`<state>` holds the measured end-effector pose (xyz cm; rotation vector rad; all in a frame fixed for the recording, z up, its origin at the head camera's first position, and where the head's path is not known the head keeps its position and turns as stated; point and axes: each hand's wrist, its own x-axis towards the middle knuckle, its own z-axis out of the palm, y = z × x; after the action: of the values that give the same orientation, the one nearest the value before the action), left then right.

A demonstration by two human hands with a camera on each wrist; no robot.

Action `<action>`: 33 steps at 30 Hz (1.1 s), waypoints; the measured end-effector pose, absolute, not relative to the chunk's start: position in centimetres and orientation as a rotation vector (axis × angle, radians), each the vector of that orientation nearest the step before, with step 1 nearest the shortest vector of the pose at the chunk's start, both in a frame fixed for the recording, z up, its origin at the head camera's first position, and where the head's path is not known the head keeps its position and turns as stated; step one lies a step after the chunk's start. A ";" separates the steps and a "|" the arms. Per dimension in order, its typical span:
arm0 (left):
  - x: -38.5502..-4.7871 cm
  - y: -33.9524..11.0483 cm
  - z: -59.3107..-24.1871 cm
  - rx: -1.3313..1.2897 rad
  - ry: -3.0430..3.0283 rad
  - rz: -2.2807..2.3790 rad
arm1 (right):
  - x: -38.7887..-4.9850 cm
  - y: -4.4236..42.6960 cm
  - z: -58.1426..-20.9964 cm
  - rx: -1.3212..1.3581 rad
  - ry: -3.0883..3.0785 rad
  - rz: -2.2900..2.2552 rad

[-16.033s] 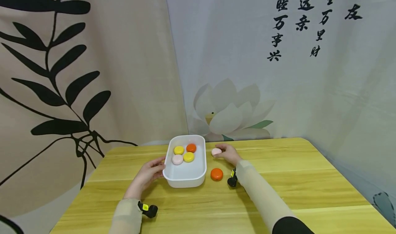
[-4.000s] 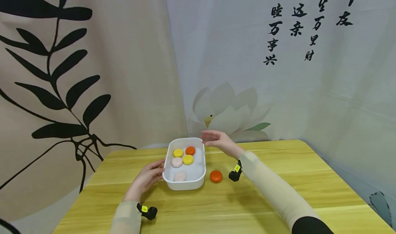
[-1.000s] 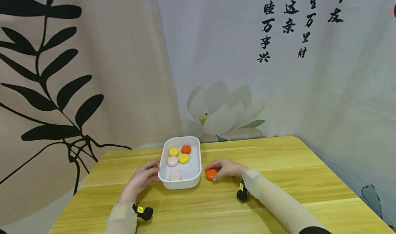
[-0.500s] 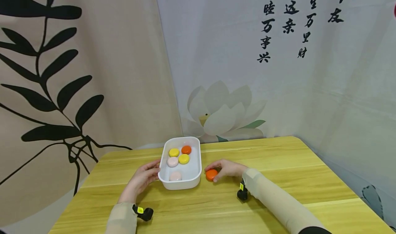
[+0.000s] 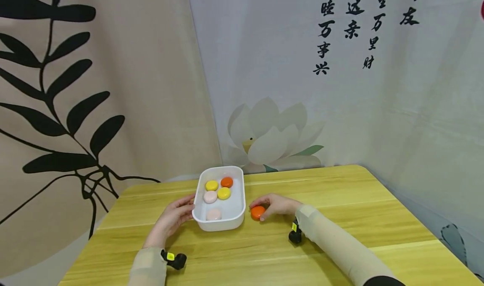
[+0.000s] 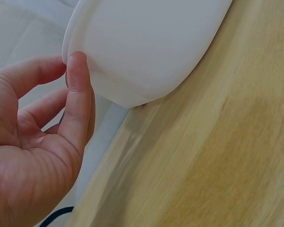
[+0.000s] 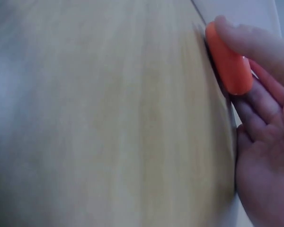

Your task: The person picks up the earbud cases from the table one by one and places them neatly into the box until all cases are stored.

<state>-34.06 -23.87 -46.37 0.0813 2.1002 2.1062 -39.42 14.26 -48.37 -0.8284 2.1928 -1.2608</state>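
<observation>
A white rectangular plastic box [image 5: 227, 225] stands on the wooden table. In it lie two yellow discs [image 5: 224, 193], an orange-red disc [image 5: 227, 182] and two pale pink discs [image 5: 213, 214]. At the box's left side, my left hand [image 5: 174, 219] holds the rim; in the left wrist view the box wall [image 6: 142, 52] meets its finger and thumb tips. To the right of the box, an orange round disc [image 5: 257, 213] is pinched between thumb and fingers of my right hand [image 5: 275, 205]. The right wrist view shows this thick orange disc [image 7: 229, 64] edge-on, close to the table.
The wooden table [image 5: 340, 219] extends right and toward the front. Behind it hangs a printed cloth [image 5: 264, 67] with a lotus, a dark plant and writing. A small black wrist camera [image 5: 175, 261] sits on each wrist.
A pale pink disc, earlier in my right hand, now lies in the box's front part. The right hand has since moved to the orange disc. Over the last second both hands are nearly still.
</observation>
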 end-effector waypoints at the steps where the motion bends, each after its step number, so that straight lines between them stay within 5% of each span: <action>1: -34.1 -23.9 -46.4 0.079 2.098 2.109 | -39.4 14.3 -48.4 -0.829 2.190 -1.264; 33: -34.1 -23.8 -46.4 0.056 2.092 2.109 | -40.3 14.4 -46.7 -0.790 2.161 -1.340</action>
<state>-34.09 -23.80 -46.40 0.0559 2.0915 2.1085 -40.31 14.41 -46.72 -0.7896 2.1609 -1.3404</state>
